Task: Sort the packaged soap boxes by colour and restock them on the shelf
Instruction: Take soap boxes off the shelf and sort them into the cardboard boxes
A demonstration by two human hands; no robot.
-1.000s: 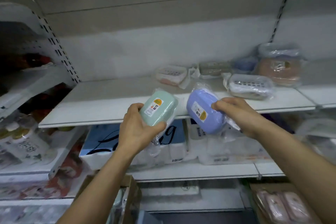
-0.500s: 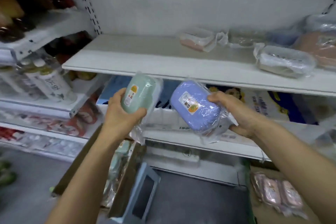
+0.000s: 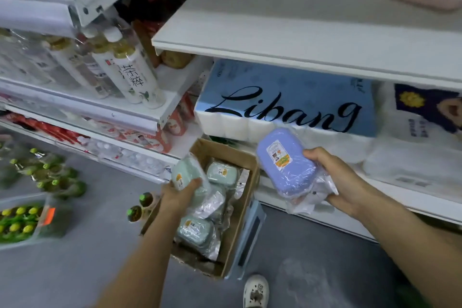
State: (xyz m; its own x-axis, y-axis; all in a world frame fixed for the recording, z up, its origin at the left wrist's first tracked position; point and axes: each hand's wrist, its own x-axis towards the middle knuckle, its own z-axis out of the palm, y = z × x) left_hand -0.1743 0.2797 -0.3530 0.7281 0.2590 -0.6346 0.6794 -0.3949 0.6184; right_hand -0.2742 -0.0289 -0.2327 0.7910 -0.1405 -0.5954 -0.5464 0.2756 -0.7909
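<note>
Left hand grips a green soap box over the cardboard carton, low and left of the shelf. Right hand grips a purple soap box at its right end, near the lower shelf. Likely light, rigid shells; the loose film wrap looks slippery, so grip across the body, not the wrap.

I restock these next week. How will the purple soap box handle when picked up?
The purple soap box probably feels stiff: its rounded shell keeps shape in the right hand. Its loose, glossy wrap bunches under the fingers, so it may be slippery. One hand carries it by an end, so it is likely light.
</note>
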